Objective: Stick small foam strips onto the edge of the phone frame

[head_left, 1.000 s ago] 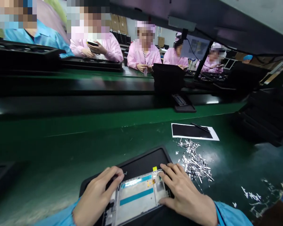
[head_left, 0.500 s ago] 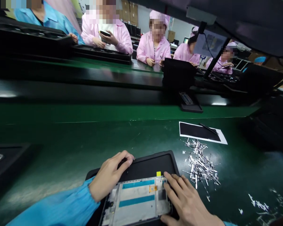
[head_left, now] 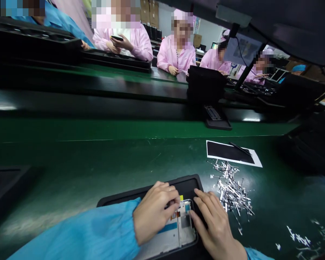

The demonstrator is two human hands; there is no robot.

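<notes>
A flat open device frame (head_left: 186, 231), like a phone or tablet body with its inside bare, lies in a black tray (head_left: 119, 198). It is silvery, with a teal strip (head_left: 168, 228) and a small yellow tab (head_left: 181, 198) at its far edge. Above its upper part, my left hand (head_left: 159, 211) is closed in a pinch beside the yellow tab; whatever its fingertips hold is hidden. My right hand (head_left: 215, 220) rests along the frame's right end, fingers apart and holding nothing. The left hand and blue sleeve cover the frame's left part.
Small metallic strips (head_left: 234, 191) lie heaped right of the tray, with white scraps (head_left: 298, 236) nearer me. Behind the heap are a white-edged black sheet (head_left: 227, 152) and tweezers (head_left: 241, 148). Another black tray (head_left: 218, 122) stands farther back. Several co-workers sit across the bench.
My left hand has moved right, from the tray's far left over to the yellow tab. A tiny dark piece seen at its fingertips is now hidden. My right hand has shifted slightly.
</notes>
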